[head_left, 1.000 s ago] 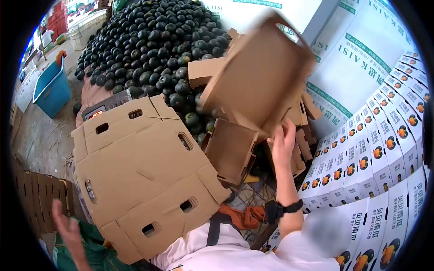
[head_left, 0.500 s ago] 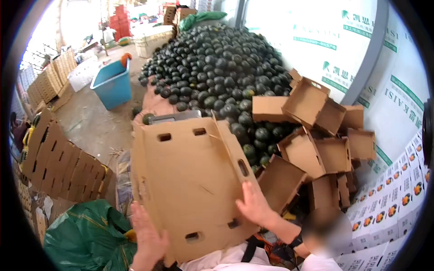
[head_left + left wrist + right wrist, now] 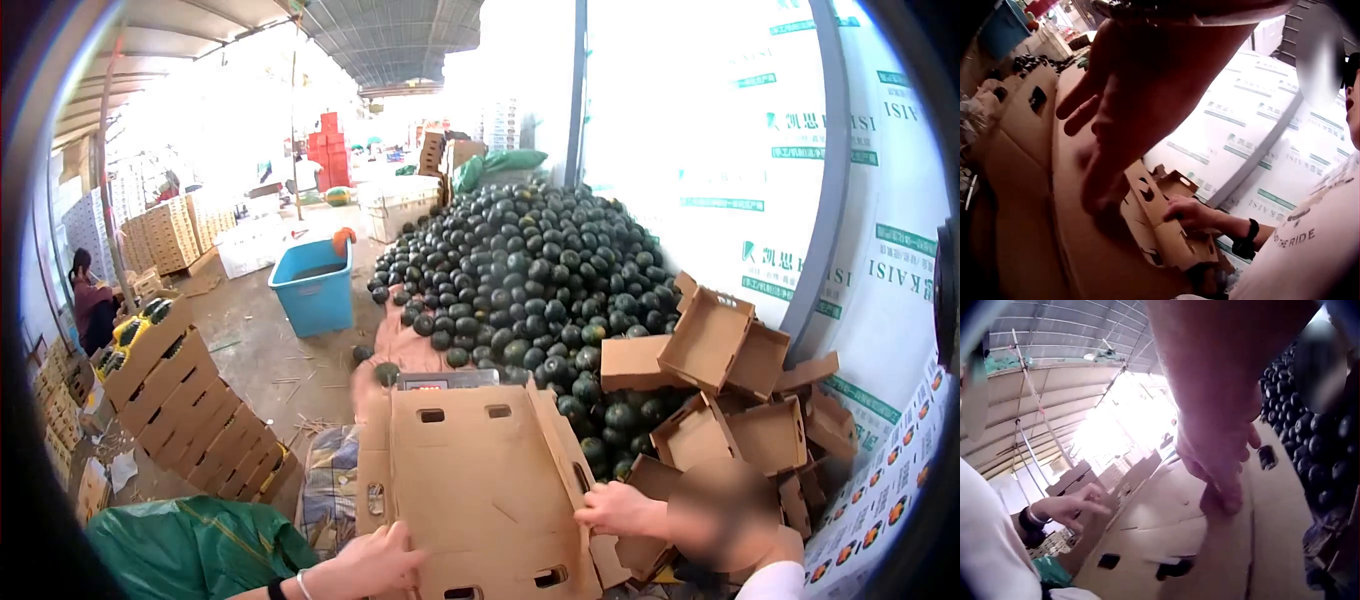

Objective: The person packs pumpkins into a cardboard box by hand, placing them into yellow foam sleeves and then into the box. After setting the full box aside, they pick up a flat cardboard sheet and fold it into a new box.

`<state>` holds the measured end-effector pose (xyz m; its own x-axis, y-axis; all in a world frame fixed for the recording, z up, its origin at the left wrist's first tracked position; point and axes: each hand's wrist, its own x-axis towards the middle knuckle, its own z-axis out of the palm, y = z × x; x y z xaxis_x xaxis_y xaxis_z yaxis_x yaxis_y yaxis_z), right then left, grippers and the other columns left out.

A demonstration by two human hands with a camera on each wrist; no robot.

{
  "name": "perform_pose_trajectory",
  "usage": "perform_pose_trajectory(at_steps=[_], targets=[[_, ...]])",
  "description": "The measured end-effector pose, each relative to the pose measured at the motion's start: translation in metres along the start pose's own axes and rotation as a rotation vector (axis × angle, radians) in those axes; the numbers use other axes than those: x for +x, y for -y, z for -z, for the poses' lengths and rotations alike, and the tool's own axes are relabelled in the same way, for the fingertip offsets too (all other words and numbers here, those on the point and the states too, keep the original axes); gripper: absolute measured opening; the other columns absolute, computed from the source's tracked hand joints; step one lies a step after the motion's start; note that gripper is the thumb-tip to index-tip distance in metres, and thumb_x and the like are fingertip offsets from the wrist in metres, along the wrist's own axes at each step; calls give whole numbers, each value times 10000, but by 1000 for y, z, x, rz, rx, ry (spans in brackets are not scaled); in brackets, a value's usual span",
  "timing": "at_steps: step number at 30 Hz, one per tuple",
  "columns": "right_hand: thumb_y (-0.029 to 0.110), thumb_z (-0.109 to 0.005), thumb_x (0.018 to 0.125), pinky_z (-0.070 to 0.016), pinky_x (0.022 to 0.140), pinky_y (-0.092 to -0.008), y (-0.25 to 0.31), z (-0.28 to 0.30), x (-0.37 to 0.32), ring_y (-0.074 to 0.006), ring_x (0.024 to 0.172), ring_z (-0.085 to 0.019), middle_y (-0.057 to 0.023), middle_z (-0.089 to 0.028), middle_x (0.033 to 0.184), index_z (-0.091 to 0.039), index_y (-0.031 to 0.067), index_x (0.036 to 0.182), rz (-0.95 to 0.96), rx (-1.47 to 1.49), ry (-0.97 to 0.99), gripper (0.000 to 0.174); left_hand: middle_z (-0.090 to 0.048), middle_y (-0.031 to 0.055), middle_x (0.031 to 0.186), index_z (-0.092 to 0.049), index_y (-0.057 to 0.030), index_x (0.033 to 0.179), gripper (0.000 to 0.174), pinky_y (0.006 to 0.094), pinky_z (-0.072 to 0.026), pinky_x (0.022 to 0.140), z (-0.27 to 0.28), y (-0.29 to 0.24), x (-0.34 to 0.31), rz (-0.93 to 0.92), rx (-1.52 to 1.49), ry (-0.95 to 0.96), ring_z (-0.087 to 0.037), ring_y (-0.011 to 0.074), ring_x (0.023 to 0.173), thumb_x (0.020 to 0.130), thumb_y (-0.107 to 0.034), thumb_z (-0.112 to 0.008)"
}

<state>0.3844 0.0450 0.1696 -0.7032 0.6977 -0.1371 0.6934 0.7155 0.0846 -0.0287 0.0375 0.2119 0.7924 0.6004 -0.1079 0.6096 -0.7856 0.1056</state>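
A partly folded cardboard box [image 3: 485,460] lies in front of me, its side flaps raised and handle holes cut in it. My left hand [image 3: 375,562] is at its near left side, fingers loosely bent; in the left wrist view the left hand [image 3: 1129,112] hangs close over the cardboard with fingers apart, holding nothing. At the right side flap [image 3: 560,440] my right hand [image 3: 622,508] pinches the edge with curled fingers. The right wrist view has the right hand [image 3: 1216,456] reaching down onto the fold beside a handle hole.
A scale [image 3: 447,380] shows behind the box. Beyond it rises a big heap of dark green squashes [image 3: 530,270]. Folded cardboard trays [image 3: 708,340] pile up at right, stacked cartons [image 3: 195,400] stand at left. A blue tub [image 3: 315,300] and green sack [image 3: 200,545] are also there.
My right hand has let go of a tray at the pile and come back to the box. Both hands moved onto its sides, and its flaps now stand up. The head view has tilted upward.
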Motion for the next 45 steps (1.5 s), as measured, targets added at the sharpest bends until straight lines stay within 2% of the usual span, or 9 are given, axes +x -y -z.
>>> perform_pose_trajectory(at_steps=[6, 10, 15, 22, 28, 31, 35, 41, 45], targets=[[118, -644, 867, -488, 618, -304, 13, 35, -13, -138, 686, -604, -68, -657, 755, -637, 21, 806, -841, 1010, -778, 114, -588, 66, 661, -599, -22, 698, 167, 281, -463, 544, 14, 41, -44, 738, -979, -1286, -566, 143, 557, 808, -105, -693], [48, -625, 762, -459, 848, -465, 80, 18, -47, -395, 984, -534, -181, -552, 923, -582, 25, 1042, -3, 548, -259, 284, -503, 185, 1004, -653, -9, 929, 218, 471, -428, 906, -13, -35, -84, 299, -247, -168, -506, 375, 994, 712, -20, -671], [153, -604, 926, -482, 788, -343, 103, -34, -48, -226, 931, -572, -154, -480, 1241, -577, 1, 1218, -500, 1458, -463, 331, -514, 184, 984, -636, -24, 937, 241, 462, -445, 839, -34, -60, -102, 232, -601, -576, -517, 352, 950, 697, 0, -633], [75, -661, 773, -497, 761, -383, 101, 22, 26, -298, 922, -568, -187, -509, 1116, -566, 8, 1034, -245, 26, -869, 286, -544, 145, 1059, -642, -66, 914, 173, 426, -469, 815, -41, -46, -34, 368, 99, -776, -532, 314, 985, 757, -135, -661], [123, -670, 781, -476, 881, -401, 103, -2, 52, -336, 1043, -570, -219, -550, 1182, -542, 4, 1189, 155, 384, 380, 444, -553, 176, 1194, -652, -49, 1082, 319, 450, -455, 915, -56, -46, -1, 135, -374, 311, -492, 401, 1149, 816, -224, -626], [211, -588, 851, -512, 730, -400, 78, -19, 41, -350, 910, -622, -151, -627, 804, -647, 52, 879, 17, 829, 32, 171, -498, 195, 1334, -535, -34, 1290, 482, 467, -466, 905, -13, -33, -2, 74, -494, 334, -502, 398, 1180, 874, -264, -614], [265, -615, 851, -523, 686, -419, 18, 48, 34, -363, 802, -648, -160, -654, 827, -637, 67, 970, -398, 440, -251, 232, -542, 154, 1316, -462, 1, 1343, 502, 345, -452, 977, 39, -3, -30, 13, -1032, -1082, -521, 255, 1230, 909, -189, -627], [191, -654, 855, -443, 967, -411, 104, 58, 23, -333, 1154, -540, -249, -490, 1322, -460, -33, 1326, 378, 903, 387, 557, -451, 152, 1386, -31, -52, 1513, 852, 378, -451, 977, -12, 48, -38, 563, -1787, -881, -493, 245, 1232, 909, -184, -617], [322, -382, 1024, -446, 941, -310, 51, -4, 42, -183, 1171, -477, -117, -492, 1333, -379, -1, 1401, -422, 750, -879, 497, -482, 117, 1356, -226, -59, 1497, 671, 330, -472, 945, -40, 40, -46, 322, -1972, -698, -524, 215, 1189, 901, -131, -525]])
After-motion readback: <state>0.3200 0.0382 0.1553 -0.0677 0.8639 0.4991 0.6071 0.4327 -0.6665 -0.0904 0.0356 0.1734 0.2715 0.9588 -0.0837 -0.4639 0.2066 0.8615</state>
